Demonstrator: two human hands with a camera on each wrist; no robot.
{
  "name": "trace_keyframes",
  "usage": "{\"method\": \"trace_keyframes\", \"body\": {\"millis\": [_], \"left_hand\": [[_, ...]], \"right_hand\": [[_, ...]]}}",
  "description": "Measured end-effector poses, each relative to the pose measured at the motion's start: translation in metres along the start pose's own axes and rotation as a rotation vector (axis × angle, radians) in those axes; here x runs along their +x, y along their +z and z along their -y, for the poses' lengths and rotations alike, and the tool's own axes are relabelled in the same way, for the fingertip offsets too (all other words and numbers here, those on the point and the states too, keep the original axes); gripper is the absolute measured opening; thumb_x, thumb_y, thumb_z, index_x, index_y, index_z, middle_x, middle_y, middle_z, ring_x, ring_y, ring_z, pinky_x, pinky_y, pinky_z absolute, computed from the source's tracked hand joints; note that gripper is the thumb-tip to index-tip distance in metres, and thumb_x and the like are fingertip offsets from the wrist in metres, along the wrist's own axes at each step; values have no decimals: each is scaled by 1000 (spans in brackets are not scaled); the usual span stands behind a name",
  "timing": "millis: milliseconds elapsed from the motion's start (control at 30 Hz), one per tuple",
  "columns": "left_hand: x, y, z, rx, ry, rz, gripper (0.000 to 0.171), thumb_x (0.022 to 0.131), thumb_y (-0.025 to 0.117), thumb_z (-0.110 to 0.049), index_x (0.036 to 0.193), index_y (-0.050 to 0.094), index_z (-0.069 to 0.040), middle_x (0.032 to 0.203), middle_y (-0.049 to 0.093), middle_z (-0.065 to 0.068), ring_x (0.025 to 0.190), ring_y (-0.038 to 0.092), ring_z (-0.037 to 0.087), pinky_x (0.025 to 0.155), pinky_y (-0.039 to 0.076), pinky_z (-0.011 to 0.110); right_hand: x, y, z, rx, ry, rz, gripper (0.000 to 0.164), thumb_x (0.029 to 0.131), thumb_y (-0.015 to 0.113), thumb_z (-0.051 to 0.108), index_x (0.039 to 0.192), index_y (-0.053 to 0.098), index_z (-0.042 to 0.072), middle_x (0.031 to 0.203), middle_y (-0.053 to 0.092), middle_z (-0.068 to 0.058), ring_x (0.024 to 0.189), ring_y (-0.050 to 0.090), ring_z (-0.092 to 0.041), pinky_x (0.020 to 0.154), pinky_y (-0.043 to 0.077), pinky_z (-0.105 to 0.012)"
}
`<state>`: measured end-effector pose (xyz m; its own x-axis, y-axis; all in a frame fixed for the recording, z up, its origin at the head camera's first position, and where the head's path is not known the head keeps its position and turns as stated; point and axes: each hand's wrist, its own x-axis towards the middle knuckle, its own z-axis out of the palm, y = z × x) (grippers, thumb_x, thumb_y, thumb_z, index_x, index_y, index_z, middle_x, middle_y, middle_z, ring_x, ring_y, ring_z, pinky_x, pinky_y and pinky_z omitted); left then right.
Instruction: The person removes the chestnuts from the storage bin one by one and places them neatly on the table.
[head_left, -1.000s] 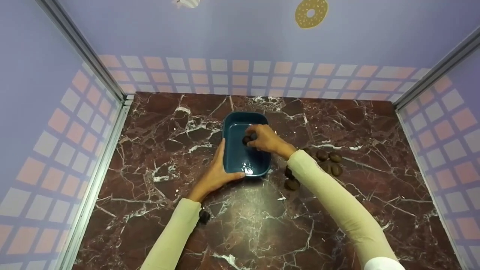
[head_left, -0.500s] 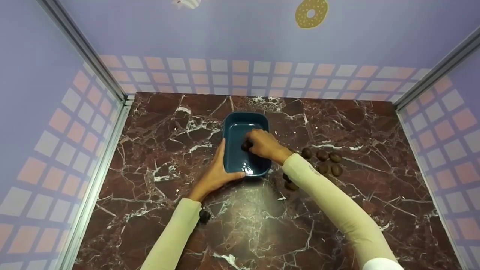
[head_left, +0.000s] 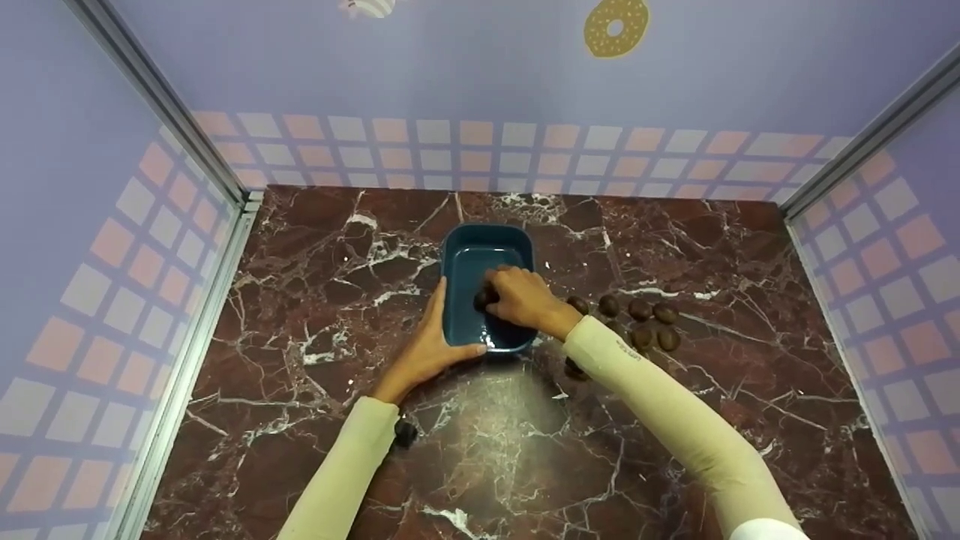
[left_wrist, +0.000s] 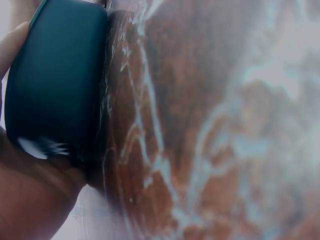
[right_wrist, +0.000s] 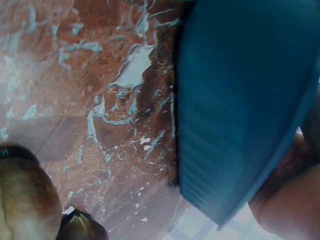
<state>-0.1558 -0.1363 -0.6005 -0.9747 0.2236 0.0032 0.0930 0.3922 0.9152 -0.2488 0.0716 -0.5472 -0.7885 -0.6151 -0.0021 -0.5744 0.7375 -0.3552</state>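
Note:
A deep blue-green rectangular baking dish (head_left: 466, 262) stands on the marbled table in the head view. My left hand (head_left: 429, 345) rests against its near left corner, the thumb along the front wall and straight fingers along the left side. The left wrist view shows the dish's outer wall (left_wrist: 60, 75) against that hand. Inside the dish, my right hand (head_left: 523, 297) pinches a dark brown chestnut (head_left: 482, 300), mostly covered by the fingers. Right of the dish, several loose chestnuts (head_left: 640, 310) lie partly under the right forearm. The right wrist view shows one large chestnut (right_wrist: 27, 200) close up.
The red-brown marbled table (head_left: 330, 255) has white veins. Lilac panels with pink and white squares (head_left: 480, 146) enclose its back and sides, joined by metal corner rails (head_left: 225, 165). A small black object (head_left: 405, 433) sits at the left wrist.
My right hand has moved slightly nearer to me inside the dish with the chestnut. More loose chestnuts show beside the forearm. The left hand keeps its place on the dish.

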Motion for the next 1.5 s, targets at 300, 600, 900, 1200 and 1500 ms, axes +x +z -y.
{"method": "trace_keyframes", "body": {"millis": [300,600,900,1200,1500], "left_hand": [[-2,1,-1,-7,-21,3,135,70,87,-58,163,-6,-28,170,-2,1,154,8,31,118,18,59],[-3,1,1,-33,-27,4,131,75,90,-40,163,-6,-30,170,-3,1,154,8,34,117,17,63],[-1,1,-1,-41,-15,-8,131,75,90,-30,163,-6,-29,170,-2,2,154,9,33,117,16,62],[-2,2,-3,-21,-30,-18,131,74,92,-30,164,-4,-28,170,-1,-1,154,9,31,118,16,61],[-2,2,-3,-27,-26,-20,132,73,93,-27,164,-3,-28,170,0,1,154,9,30,119,14,60]], "right_hand": [[-19,-17,1,65,-19,-63,31,84,81,28,109,68,15,98,60,-1,80,62,-22,71,54,-45],[-47,-27,-6,143,-36,-120,34,85,79,28,114,67,15,104,61,-2,85,62,-22,75,53,-44],[-75,-35,-20,221,-28,-217,34,83,81,30,112,69,15,105,63,0,83,64,-29,72,52,-42],[-109,-37,-39,324,32,-262,33,82,83,30,110,71,16,94,62,2,75,62,-31,64,47,-34],[-140,-36,-61,365,79,-304,32,80,85,23,108,71,16,93,64,1,75,60,-30,65,46,-31]]}}
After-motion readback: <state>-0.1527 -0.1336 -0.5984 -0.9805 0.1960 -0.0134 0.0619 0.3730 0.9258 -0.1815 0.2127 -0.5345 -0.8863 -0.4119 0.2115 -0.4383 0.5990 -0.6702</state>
